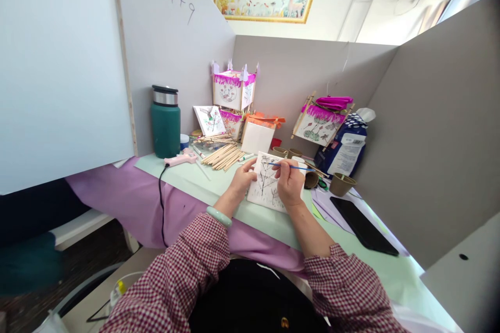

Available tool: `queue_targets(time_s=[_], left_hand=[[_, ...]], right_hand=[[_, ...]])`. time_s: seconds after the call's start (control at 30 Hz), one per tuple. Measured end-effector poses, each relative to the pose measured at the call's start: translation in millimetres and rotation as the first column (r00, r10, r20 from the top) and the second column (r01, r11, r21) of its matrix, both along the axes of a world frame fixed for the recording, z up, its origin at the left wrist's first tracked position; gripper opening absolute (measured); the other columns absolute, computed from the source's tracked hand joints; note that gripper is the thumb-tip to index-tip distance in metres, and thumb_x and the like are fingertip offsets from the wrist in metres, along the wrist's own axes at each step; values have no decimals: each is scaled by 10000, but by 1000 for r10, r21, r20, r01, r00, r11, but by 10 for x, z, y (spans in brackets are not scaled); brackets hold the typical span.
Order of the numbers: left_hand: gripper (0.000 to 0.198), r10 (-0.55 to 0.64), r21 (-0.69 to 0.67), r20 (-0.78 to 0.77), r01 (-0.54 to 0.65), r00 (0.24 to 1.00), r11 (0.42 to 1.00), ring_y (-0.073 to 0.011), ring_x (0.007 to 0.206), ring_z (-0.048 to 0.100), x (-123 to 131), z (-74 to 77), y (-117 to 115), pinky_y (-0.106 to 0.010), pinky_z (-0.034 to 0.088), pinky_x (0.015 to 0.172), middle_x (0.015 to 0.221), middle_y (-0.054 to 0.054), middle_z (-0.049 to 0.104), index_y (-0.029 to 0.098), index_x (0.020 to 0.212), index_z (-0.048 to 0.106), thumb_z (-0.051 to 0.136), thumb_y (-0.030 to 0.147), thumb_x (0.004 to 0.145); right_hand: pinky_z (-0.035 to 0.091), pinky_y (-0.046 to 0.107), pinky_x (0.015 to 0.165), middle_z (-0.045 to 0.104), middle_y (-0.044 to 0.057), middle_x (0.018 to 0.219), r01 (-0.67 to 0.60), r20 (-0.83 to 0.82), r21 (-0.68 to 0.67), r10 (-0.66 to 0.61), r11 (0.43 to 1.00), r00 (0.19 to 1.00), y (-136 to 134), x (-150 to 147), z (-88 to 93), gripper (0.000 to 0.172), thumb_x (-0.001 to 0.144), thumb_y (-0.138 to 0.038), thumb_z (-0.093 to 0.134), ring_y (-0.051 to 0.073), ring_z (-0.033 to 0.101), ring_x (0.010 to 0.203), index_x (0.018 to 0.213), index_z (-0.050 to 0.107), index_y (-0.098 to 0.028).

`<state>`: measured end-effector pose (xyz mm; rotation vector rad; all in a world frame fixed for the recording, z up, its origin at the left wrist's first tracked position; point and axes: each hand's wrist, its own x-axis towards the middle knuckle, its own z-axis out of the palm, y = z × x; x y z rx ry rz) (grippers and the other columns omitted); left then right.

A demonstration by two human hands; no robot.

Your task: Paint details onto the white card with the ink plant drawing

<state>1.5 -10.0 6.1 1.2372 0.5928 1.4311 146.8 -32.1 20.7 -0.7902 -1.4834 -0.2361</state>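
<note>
A white panel (pixel 261 195) with dark ink drawings of branching plants lies tilted over the table's front part. My left hand (pixel 244 179) is closed on its left edge, thumb on the face. My right hand (pixel 289 183) pinches a thin blue paintbrush (pixel 302 167) and rests over the panel's right side. The brush's tip end points left, above the upper part of the drawing; whether it touches cannot be made out. Behind the panel stand small brown cups (pixel 279 151). Another brown cup (pixel 311 180) lies tipped on its side, right of my right hand.
A green bottle (pixel 166 127), pink glue gun (pixel 180 159) with a black cord, and wooden sticks (pixel 223 156) lie left. Paper lanterns (pixel 227 94) stand behind, another lantern (pixel 318 126) at right. A phone (pixel 363 225) and upright brown cup (pixel 342 185) lie right. Grey partitions (pixel 304 70) enclose the table.
</note>
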Motion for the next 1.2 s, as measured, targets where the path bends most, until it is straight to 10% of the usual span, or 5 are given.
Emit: queue_targets(time_s=[1.2], left_hand=[[759,10,2,-3,-10,1000,1000,-149,720,544,-4,-9,5,-219,429,617,851,-16,665,169,1238,686,518,70,504]], right_hand=[[467,264,585,674,-6,685,16,-20,7,-15,1000,1000,15,0,4,292,1030,-401,382,113,563,495,889,555,-212]])
